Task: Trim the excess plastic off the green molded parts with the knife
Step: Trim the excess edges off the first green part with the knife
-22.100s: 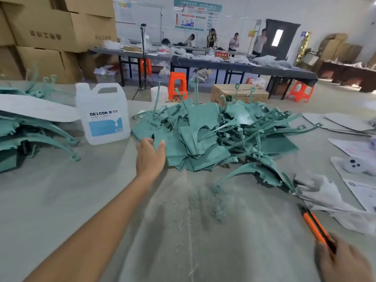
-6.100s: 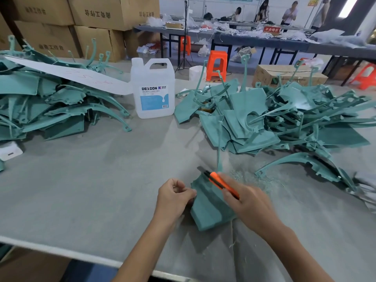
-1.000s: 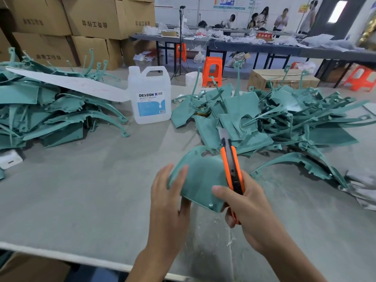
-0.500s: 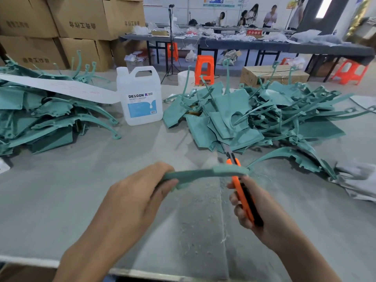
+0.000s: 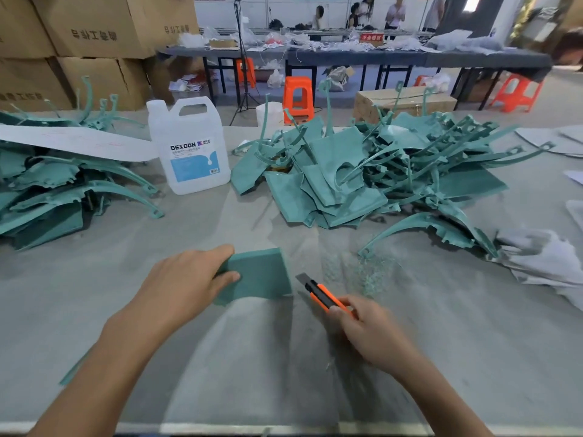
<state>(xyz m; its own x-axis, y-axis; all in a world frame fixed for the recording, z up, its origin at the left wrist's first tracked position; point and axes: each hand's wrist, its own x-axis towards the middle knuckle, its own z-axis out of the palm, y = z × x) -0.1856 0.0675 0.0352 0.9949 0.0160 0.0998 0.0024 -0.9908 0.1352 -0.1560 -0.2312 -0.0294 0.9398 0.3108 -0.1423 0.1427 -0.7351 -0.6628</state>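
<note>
Part [image 5: 258,274] under work, a flat green moulded panel with a straight upper edge, is located at the near middle of the table [image 5: 94,294]. It is pinched at its left end by the left hand [image 5: 186,285], with the thumb laid on its face and the fingers curled over its far edge. The knife [image 5: 321,293] is presented blade first just beside the panel's right edge; contact cannot be confirmed. The orange-and-black knife body is gripped in the closed right hand [image 5: 375,334], and a short length of blade is extended. Green shavings [image 5: 375,272] are scattered on the grey, felt-like table surface to the right of the knife. A large heap of green parts [image 5: 378,171] is piled beyond. A second heap [image 5: 47,190] lies at far left under a white sheet [image 5: 69,141]. A translucent white jug [image 5: 191,146] labelled DEXCON stands between the heaps. Cardboard cartons [image 5: 94,33], an orange stool [image 5: 298,96] and long dark worktables [image 5: 362,58] are seen in the room behind.
</note>
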